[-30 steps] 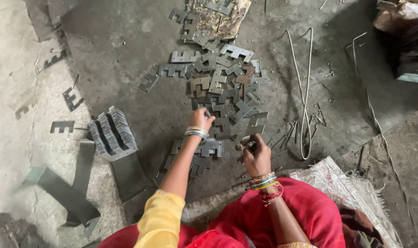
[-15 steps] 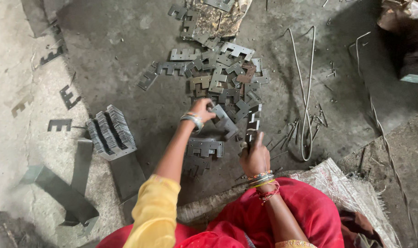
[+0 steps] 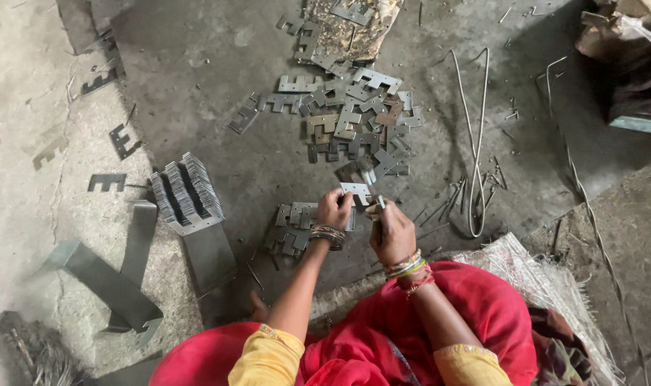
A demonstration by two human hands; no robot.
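Note:
My left hand (image 3: pixel 334 209) holds a flat E-shaped metal plate (image 3: pixel 356 190) by its lower edge, just above the floor. My right hand (image 3: pixel 391 232) is closed around a thin stack of the same plates (image 3: pixel 377 209), held upright beside the left hand. Both wrists wear bangles. A loose heap of E-shaped plates (image 3: pixel 354 121) lies on the dark floor just beyond my hands. A smaller pile of plates (image 3: pixel 295 225) sits under my left wrist.
A neat upright stack of plates (image 3: pixel 186 193) stands at the left, resting on a grey metal channel (image 3: pixel 204 254). Single plates (image 3: pixel 105 182) lie scattered on the pale concrete. A bent wire loop (image 3: pixel 475 143) and nails lie at the right. A woven sack (image 3: pixel 547 286) is beside my knee.
My left hand reached out to the heap, then drew back toward my body with one plate. My right hand stayed close in, holding its stack.

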